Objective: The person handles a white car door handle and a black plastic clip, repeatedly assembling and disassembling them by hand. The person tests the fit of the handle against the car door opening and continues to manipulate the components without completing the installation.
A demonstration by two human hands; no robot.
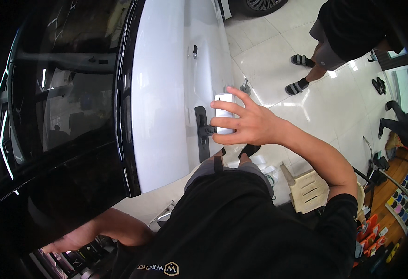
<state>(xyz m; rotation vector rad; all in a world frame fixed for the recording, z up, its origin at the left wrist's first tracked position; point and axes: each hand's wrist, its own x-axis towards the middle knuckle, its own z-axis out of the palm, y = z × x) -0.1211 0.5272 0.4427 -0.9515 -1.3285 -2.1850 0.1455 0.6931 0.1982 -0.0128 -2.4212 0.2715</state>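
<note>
My right hand [253, 122] reaches across to the white car door [162, 107]. Its fingers are curled around a white door handle [223, 108] that stands out from the door's side. Beside the handle, a long black recess plate [203, 139] is set in the panel, with a dark bracket joining the two. A small black slot [195, 51] sits farther along the panel. At the lower left, my left hand [76, 236] is next to the dark lower edge of the car's glass side. Its fingers are mostly hidden there, so I cannot make out their grip.
A person in dark clothes and sandals [301, 59] stands on the tiled floor at the upper right. Near my right elbow is a beige plastic chair [308, 190]. Colour swatches [401, 204] and orange-handled tools [371, 235] lie on a wooden surface at the right.
</note>
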